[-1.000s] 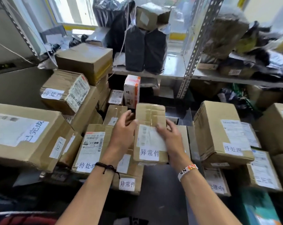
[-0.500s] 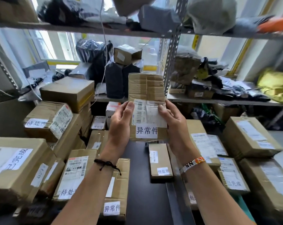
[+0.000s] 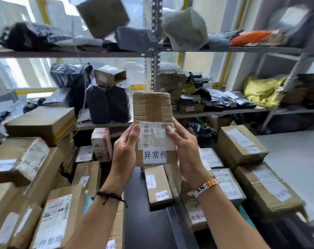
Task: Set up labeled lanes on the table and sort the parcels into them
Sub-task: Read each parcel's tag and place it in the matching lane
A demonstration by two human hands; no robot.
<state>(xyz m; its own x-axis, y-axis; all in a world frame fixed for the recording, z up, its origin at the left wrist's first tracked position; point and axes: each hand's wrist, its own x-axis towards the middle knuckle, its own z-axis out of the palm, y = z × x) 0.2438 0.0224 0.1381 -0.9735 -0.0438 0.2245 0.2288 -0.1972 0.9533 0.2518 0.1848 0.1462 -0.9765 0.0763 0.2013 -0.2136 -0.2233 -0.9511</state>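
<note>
Holding the parcel (image 3: 152, 108) up, left hand (image 3: 124, 150) and right hand (image 3: 186, 150) grip its edges, fingers (image 3: 135, 128) curled round; print seems blurry, so read the label (image 3: 154, 156) squarely before sorting it.

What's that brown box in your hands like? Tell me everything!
The small brown cardboard box is flat, taped over and crumpled. It is held upright in the air, face toward the camera. A barcoded shipping label covers its lower half, with a white tag reading 异常件 below. The left hand and right hand hold its sides, thumbs on the label.
</note>
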